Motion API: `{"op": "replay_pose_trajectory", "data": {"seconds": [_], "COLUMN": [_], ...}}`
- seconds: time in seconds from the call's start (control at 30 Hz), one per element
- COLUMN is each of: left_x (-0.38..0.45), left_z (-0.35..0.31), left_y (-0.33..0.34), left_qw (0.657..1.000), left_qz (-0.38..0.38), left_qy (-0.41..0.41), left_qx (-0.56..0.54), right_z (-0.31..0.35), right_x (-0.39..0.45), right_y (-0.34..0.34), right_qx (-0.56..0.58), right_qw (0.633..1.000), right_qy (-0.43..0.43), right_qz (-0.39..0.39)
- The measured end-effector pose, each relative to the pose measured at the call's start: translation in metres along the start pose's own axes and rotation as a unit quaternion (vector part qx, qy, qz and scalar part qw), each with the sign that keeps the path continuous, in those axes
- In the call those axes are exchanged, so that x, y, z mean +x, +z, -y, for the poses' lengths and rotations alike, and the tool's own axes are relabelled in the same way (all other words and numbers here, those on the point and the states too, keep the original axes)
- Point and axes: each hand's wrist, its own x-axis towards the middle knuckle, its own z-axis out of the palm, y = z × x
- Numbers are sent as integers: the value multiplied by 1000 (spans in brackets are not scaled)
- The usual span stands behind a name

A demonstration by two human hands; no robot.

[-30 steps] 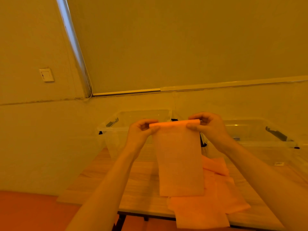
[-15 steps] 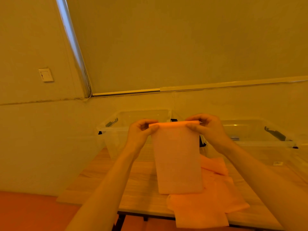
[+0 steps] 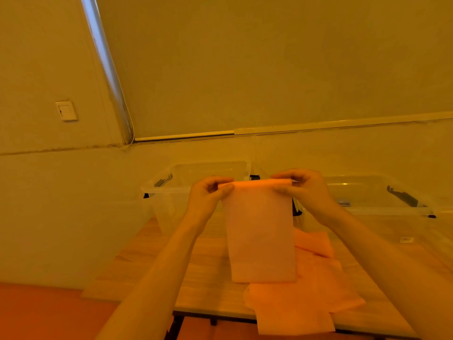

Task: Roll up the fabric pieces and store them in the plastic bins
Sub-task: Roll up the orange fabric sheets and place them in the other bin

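Now both hands are holding up a pink fabric piece (image 3: 259, 231): the left hand (image 3: 208, 195) is pinching its rolled top edge at one end, the right hand (image 3: 304, 190) at the other, and the sheet is hanging below the fingertips. Beyond the fingers two clear plastic bins (image 3: 171, 190) are sitting on the wooden table (image 3: 208, 278); more fabric pieces (image 3: 306, 295) are lying beneath.

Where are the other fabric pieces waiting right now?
In the head view, the loose fabric pieces lie on the wooden table, right of centre, before the right plastic bin.
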Motion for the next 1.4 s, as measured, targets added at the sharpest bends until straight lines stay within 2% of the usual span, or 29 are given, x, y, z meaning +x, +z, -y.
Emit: {"op": "replay_pose_trajectory", "data": {"seconds": [0.23,0.47,0.63,1.4], "left_x": [-1,0,-3,-6], "left_z": [0,1,0,0], "left_y": [1,3,6,0], "left_qw": [1000,1000,1000,1000], "left_qz": [15,-8,13,21], "left_qy": [-5,-2,3,4], "left_qx": [-1,3,2,7], "right_z": [0,1,1,2], "right_x": [0,-1,-3,-7], "right_y": [0,-1,0,2], "right_qx": [10,-6,-10,51], "right_qw": [1000,1000,999,999], "right_qy": [8,7,16,16], "right_qz": [-14,-9,-29,-7]}}
